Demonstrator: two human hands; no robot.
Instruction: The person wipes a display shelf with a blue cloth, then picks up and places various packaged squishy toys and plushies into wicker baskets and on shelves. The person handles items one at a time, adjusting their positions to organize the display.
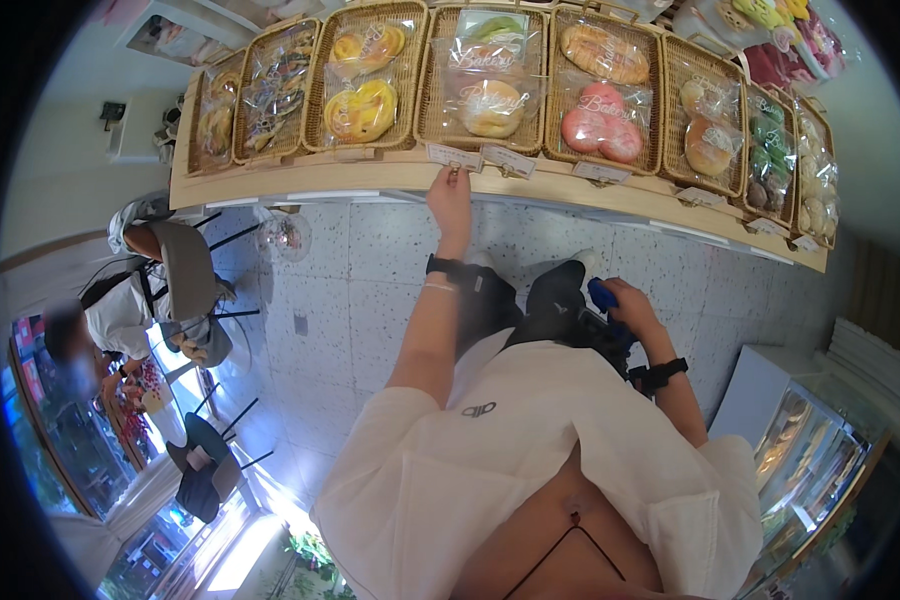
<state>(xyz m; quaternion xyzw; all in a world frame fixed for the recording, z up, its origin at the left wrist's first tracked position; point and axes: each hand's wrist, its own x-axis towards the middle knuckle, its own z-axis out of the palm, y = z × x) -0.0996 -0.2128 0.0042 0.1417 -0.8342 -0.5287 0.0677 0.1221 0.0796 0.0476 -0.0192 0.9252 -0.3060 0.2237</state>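
From where I stand, the left grip [450, 208] is at the front edge of the counter [270, 185], its fingertips closed in a pinch on the foot of a white card [454, 156]. The right grip [632, 308], lower and well to the right, is curled around a blue object [602, 294]; I cannot tell what that is.

A second card [507, 161] is just right of the left grip, close against the first, with more cards spaced further right along the edge. Straight beyond the left grip is a basket [422, 90] with a wrapped bun [491, 108]; beyond and to the right lies a pink bread [600, 122], and to the left a yellow bread [360, 110].

As I judge it, the pinch is made and the card is at the edge, not carried away from it. The baskets hold wrapped bread. Whether the card is exactly placed, I cannot tell.
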